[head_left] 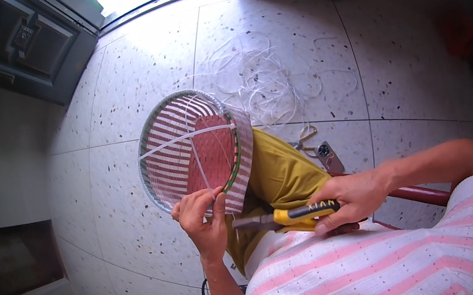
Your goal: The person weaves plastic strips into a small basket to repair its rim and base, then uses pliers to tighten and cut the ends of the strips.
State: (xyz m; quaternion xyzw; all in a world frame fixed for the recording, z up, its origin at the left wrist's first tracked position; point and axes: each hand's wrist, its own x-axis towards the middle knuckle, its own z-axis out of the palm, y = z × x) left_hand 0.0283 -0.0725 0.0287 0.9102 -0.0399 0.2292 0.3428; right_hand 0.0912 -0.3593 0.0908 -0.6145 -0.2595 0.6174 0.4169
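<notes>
A round woven basket with red-and-white stripes (247,164) leans tilted against my knee, its mouth facing up. White plastic strips (197,160) cross over the mouth, and a green band (236,155) runs along part of the rim. With thumb and fingers pinched together, my left hand (201,219) holds the strip at the near edge of the rim. My right hand (354,195) grips pliers (298,215) with yellow-and-black handles. Their dark jaws point left, just beside my left wrist. Whether the jaws touch anything I cannot tell.
A loose tangle of white strip (266,83) lies on the speckled tile floor beyond the basket. A phone (329,158) and a small gold-coloured metal item (308,133) rest right of my knee. Behind my right forearm is a red bar (420,195). A dark door (37,43) stands far left.
</notes>
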